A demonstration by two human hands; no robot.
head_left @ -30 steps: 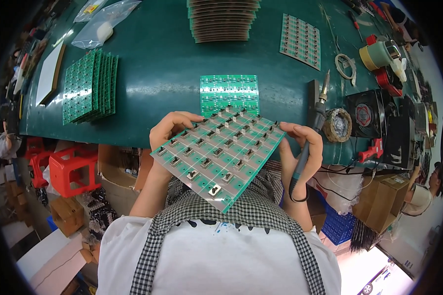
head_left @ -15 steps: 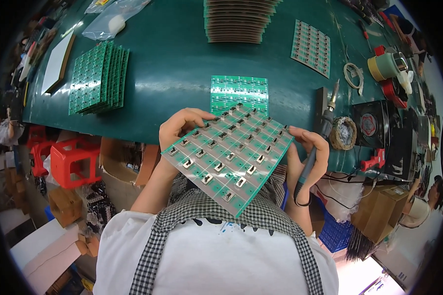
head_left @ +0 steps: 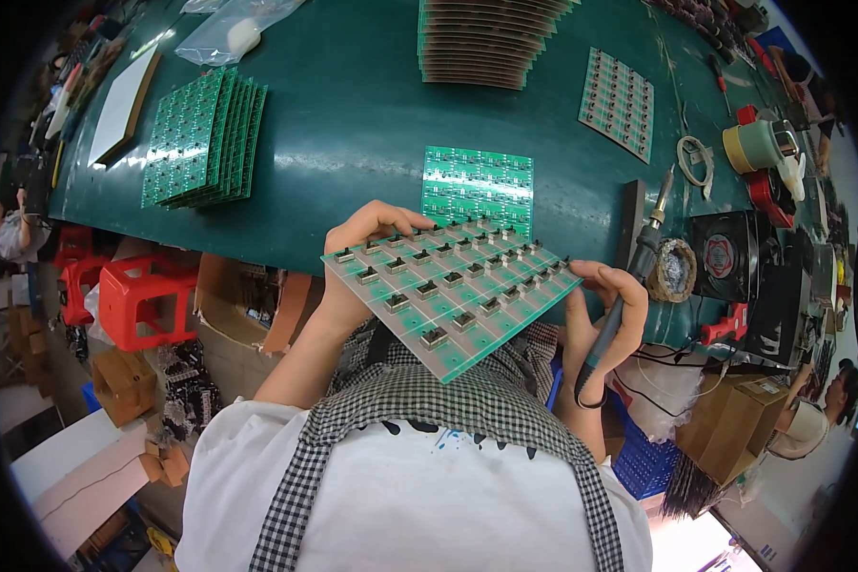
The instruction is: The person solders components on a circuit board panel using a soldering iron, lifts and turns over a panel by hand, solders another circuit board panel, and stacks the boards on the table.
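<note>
A circuit board panel (head_left: 486,334), with rows of small black slide switches on its upper face, is held tilted above my lap, in front of the table's near edge. My left hand (head_left: 364,234) is closed on its far left edge, fingers on top. At the right corner, my right hand (head_left: 612,286) pinches the panel between thumb and fingers. The same hand also keeps a soldering iron (head_left: 644,250), its handle across the palm and its tip pointing away from me. A green circuit board panel (head_left: 481,176) lies on the table just beyond, partly hidden by the held one.
On the green table (head_left: 343,124) stand a stack of green panels (head_left: 195,138) at left and a tall stack of panels (head_left: 481,43) at the back. Another panel with switches (head_left: 620,103) lies right. A round tip-cleaning pot (head_left: 672,270), a black fan box (head_left: 729,253) and a solder reel (head_left: 758,148) crowd the right side.
The held panel has tipped, its near corner rising, so its face shows at a flatter angle and the switches appear from the side. Both hands keep their hold. The whole view has shifted slightly.
</note>
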